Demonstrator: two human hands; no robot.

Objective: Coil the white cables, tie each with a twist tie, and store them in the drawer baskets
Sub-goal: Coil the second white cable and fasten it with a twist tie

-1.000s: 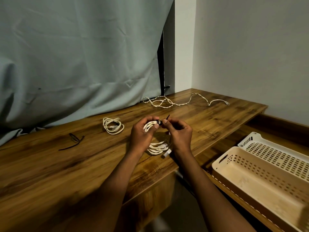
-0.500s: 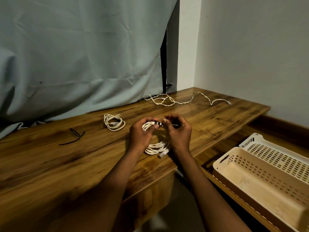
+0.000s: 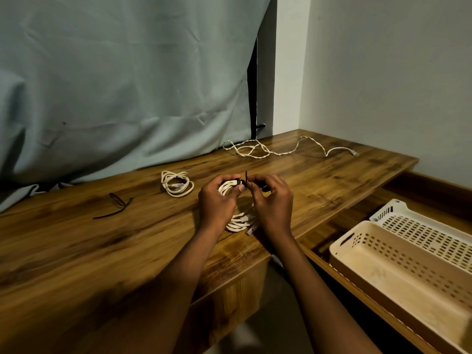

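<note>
I have my left hand [image 3: 217, 203] curled round the top of the coiled white cable [image 3: 238, 221], held just above the desk [image 3: 102, 251] near its front edge; my right hand [image 3: 272, 200] pinches the black twist tie [image 3: 245, 180] wrapped there; a tied coil [image 3: 176, 183] lies left, a loose cable [image 3: 281, 149] at the back; the beige basket [image 3: 398, 272] sits in the drawer.

White cables [image 3: 240, 221], black twist ties [image 3: 116, 205], brown wood-grain desk [image 3: 102, 251] — cream perforated basket [image 3: 398, 272], grey-blue curtain [image 3: 115, 72]
</note>
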